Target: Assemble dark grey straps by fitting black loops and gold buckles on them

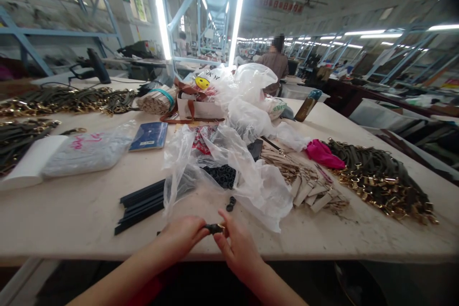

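Close to the table's front edge, my left hand (182, 235) pinches a short dark strap (214, 228) between thumb and fingers. The strap's other end meets the fingers of my right hand (239, 246), where a small gold-coloured glint shows. My right thumb and forefinger close around that end, partly hiding it. Just beyond my hands lie a few small black rings (231, 203). A heap of similar black rings (224, 175) sits in an opened clear plastic bag (251, 186). Left of the bag rests a stack of flat black strips (141, 203).
On the right are beige strips (304, 181), a pink cloth (324, 154) and dark straps with gold hardware (387, 177). At left lie a blue booklet (148, 136), a plastic-wrapped packet (91, 150) and more straps (68, 98). A bottle (308, 105) stands farther back; a person (276, 62) is beyond.
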Demonstrator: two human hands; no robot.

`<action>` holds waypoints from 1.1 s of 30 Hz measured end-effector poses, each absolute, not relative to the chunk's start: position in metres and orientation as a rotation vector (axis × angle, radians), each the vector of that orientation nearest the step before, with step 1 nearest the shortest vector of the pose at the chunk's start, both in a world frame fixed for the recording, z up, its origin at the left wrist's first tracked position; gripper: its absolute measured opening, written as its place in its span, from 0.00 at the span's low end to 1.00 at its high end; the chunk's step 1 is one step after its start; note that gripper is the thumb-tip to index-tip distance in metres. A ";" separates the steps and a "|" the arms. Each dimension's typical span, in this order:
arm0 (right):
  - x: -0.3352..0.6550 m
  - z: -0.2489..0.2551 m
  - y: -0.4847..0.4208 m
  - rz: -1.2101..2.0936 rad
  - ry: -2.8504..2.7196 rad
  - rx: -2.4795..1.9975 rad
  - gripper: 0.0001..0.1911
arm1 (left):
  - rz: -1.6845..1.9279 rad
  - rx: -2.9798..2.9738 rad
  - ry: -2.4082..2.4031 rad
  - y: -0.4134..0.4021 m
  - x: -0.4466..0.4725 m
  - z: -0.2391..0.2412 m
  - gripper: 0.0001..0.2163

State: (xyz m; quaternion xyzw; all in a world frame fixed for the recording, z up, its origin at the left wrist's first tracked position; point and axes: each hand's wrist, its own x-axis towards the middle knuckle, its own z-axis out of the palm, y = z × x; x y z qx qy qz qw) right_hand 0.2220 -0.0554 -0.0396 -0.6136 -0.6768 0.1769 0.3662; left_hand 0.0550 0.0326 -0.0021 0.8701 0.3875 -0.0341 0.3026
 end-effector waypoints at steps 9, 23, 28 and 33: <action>0.302 -0.013 -0.038 0.379 -1.660 -1.841 0.12 | 0.267 2.644 1.226 0.045 0.045 -0.036 0.17; 0.216 -0.014 -0.004 0.799 -1.854 -1.476 0.14 | 0.104 2.530 1.808 0.099 -0.042 -0.014 0.06; 0.215 -0.026 -0.016 0.832 -1.773 -1.524 0.14 | 0.166 2.445 1.880 0.097 -0.047 -0.011 0.04; 0.204 -0.036 -0.027 1.025 -1.662 -1.489 0.14 | 0.173 2.375 1.929 0.060 -0.064 0.005 0.09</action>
